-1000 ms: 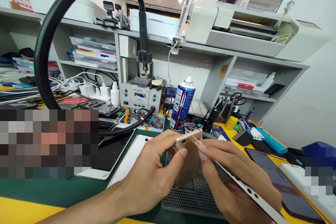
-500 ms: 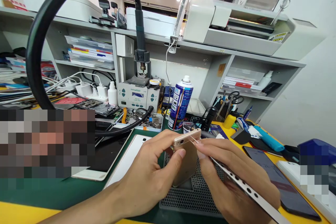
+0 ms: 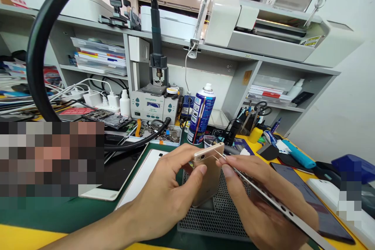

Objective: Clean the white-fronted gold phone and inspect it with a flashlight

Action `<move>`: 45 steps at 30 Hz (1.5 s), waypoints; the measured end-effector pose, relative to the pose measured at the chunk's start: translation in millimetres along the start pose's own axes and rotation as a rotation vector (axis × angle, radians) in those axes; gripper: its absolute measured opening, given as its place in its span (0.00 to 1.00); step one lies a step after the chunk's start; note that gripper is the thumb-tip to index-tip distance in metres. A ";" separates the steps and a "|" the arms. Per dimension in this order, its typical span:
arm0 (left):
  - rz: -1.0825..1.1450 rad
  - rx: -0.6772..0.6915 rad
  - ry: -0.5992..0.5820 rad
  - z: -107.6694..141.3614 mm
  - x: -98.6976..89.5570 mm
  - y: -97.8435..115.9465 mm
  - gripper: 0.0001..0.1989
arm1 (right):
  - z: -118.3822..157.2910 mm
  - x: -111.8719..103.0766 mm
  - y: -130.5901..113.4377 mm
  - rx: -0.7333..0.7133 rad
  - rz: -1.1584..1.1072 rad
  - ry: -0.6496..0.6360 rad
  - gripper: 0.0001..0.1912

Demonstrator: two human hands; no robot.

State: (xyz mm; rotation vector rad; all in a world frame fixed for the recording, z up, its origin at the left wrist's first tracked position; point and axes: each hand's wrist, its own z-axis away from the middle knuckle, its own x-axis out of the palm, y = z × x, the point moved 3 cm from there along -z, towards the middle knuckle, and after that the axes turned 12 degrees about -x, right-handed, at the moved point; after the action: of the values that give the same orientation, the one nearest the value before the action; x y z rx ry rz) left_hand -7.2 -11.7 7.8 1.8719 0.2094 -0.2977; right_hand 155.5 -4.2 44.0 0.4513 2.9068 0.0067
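Above the honeycomb mat [image 3: 215,220], our left hand [image 3: 172,191] and right hand [image 3: 272,177] are both closed: the left pinches the tilted gold phone [image 3: 208,185], the right grips metal tweezers [image 3: 299,222], tips [image 3: 218,153] by the phone's top edge [image 3: 208,152], contact unclear. We seem to be at fine edge work; the next move likely calls for a steady phone and light pressure.

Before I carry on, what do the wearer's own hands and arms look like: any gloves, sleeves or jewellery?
No glove or ring shows on the left hand or the right hand. The left forearm is bare, with no sleeve, watch or band in frame. The right forearm is not visible, so I cannot tell about a sleeve there.
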 end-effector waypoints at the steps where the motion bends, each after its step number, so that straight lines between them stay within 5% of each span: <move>1: -0.001 -0.002 0.006 -0.2 -0.3 -0.3 0.12 | 0.2 -0.1 0.4 0.002 0.009 0.010 0.14; 8: 0.122 -0.117 0.045 -3.7 -2.1 -8.6 0.10 | 8.6 -5.4 7.8 0.047 0.095 -0.003 0.14; 19: 0.227 -0.223 0.062 -7.0 -3.9 -9.2 0.13 | 8.2 -5.5 22.9 0.371 -0.073 -0.049 0.03; 45: -0.036 -0.013 0.066 -0.4 1.7 -2.8 0.14 | 13.1 -0.2 19.9 0.281 -0.076 -0.058 0.05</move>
State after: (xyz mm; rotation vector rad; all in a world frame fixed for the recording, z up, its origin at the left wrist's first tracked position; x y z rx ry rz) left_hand -6.3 -10.5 4.8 1.8681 0.2894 -0.2589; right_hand 164.2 14.4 31.9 0.3761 2.8744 -0.4224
